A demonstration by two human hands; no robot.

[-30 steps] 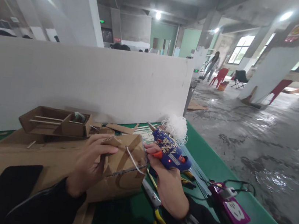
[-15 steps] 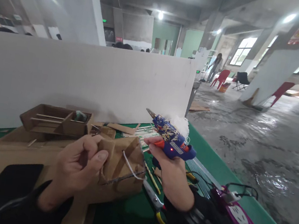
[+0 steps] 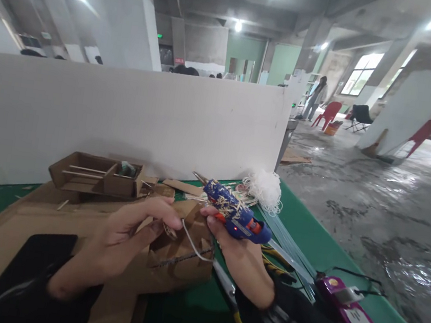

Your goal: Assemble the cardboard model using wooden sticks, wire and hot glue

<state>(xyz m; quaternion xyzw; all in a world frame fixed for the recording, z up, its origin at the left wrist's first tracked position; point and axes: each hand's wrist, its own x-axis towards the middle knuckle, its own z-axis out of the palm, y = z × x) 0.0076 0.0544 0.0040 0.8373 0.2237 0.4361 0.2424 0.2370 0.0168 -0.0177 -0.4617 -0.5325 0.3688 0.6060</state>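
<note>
Right hand [image 3: 241, 266] is gripping the blue glue gun [image 3: 237, 218], its fingers wrapping round the handle near the orange trigger. Taking the cardboard box [image 3: 183, 277] as the clock's centre, I'm seeing the gun sitting at one o'clock, its nozzle [image 3: 199, 177] pointing toward ten. Over at nine, the left hand [image 3: 119, 241] is pinching a curled cardboard edge [image 3: 169, 231] between thumb and forefinger; the fingers are hiding enough that I can't tell a loose scrap from the box's own flap. A white cord [image 3: 193, 241] is looping across the box just beside those fingertips.

A small red light is glowing on the gun, so the tip may be running hot, and swinging it down toward seven could be burning the left fingers. That cord is bowing up from the cardboard, so a careless wrist could be snagging it. Pale crumbs are clinging to the gun's body; a knock could be shedding them onto the box. Pinching too hard could also be creasing that edge.
</note>
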